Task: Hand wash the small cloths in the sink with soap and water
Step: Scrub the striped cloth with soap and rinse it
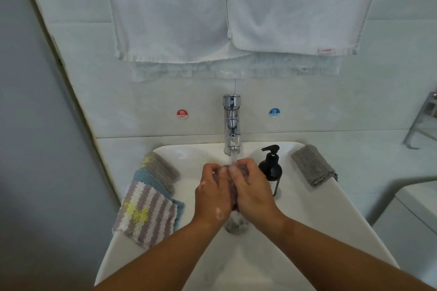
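My left hand and my right hand grip a small grey-purple cloth between them over the white sink. Its lower end hangs out below my palms. Water runs from the chrome faucet onto the cloth and my fingers. Soap foam dots my left hand and wrist. A black soap pump bottle stands just right of my right hand.
Three small cloths, one striped pink and white, lie stacked on the sink's left rim. A grey cloth lies on the right rim. White towels hang on the wall above. A metal rack stands at the far right.
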`<state>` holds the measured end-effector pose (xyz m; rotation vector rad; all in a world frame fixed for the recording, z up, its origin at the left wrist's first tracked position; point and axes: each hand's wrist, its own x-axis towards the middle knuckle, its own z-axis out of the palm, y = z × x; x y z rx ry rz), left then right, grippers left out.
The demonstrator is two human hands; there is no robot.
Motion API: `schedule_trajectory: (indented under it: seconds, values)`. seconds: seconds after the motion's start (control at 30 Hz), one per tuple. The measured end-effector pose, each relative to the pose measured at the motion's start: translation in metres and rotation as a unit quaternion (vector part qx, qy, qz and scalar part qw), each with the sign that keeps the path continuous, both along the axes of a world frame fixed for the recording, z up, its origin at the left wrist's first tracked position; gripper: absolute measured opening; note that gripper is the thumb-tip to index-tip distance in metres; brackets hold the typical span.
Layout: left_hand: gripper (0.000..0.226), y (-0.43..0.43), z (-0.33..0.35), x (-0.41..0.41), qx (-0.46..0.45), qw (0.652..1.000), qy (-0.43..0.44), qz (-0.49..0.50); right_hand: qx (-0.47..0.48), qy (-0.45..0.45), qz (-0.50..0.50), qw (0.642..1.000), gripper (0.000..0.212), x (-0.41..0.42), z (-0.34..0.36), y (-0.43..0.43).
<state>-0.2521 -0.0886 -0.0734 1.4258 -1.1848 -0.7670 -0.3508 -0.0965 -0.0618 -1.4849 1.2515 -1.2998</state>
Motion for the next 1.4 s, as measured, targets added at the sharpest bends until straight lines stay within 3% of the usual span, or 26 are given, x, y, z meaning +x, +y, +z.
schedule_trajectory:
  seconds: [0.1,0.2,0.3,0.4,0.5,0.63,0.73,0.83,0.97,1.1,1.17,1.27,1.4]
  values:
    - [0.014,0.007,0.003,-0.014,-0.006,0.999,0.018,-0.043,0.049,0.027,-0.080,0.995,0.017,-0.003,0.002,-0.015]
    - [0.010,0.000,0.007,-0.011,-0.025,1.000,-0.014,-0.013,0.048,0.081,-0.061,0.994,0.038,-0.002,-0.004,-0.007]
    - [0.010,-0.009,0.006,-0.002,-0.010,0.999,-0.037,0.021,0.004,0.093,-0.016,0.996,0.024,0.002,-0.001,0.007]
    - [0.023,-0.002,0.002,-0.006,0.027,0.999,-0.024,-0.030,-0.039,0.064,-0.032,0.997,0.008,0.001,0.000,-0.002]
    - [0.019,0.004,0.004,-0.012,0.006,0.998,-0.008,-0.055,-0.009,0.080,-0.079,0.994,0.016,-0.003,-0.002,-0.015]
    - [0.009,-0.010,0.011,-0.001,-0.018,1.000,-0.020,0.006,0.009,0.150,-0.029,0.988,0.032,0.001,-0.003,-0.002]
    - [0.018,-0.008,0.007,0.002,0.007,0.999,-0.038,-0.002,-0.020,0.121,-0.007,0.992,0.024,0.003,0.002,0.002]
    - [0.028,0.005,0.003,-0.008,0.033,0.997,-0.023,-0.066,-0.013,0.107,-0.054,0.993,0.020,-0.002,0.002,-0.013]
    - [0.013,0.000,0.006,-0.006,-0.004,0.999,-0.001,-0.046,0.057,0.121,-0.055,0.990,0.024,-0.006,-0.005,-0.008]
    - [0.012,-0.011,0.003,0.006,0.020,0.999,-0.029,0.022,-0.007,0.115,0.020,0.993,0.011,0.002,-0.003,0.011]
    - [0.020,-0.004,0.000,0.001,0.025,0.999,-0.027,-0.011,-0.032,0.081,0.005,0.996,0.006,0.002,0.001,0.003]
    - [0.017,0.005,-0.002,-0.009,0.009,0.998,-0.013,-0.058,0.012,0.053,-0.039,0.998,0.007,-0.002,0.002,-0.012]
    - [0.008,-0.007,0.003,0.000,-0.011,0.999,-0.031,-0.008,0.014,0.123,-0.020,0.992,0.017,-0.001,-0.006,-0.002]
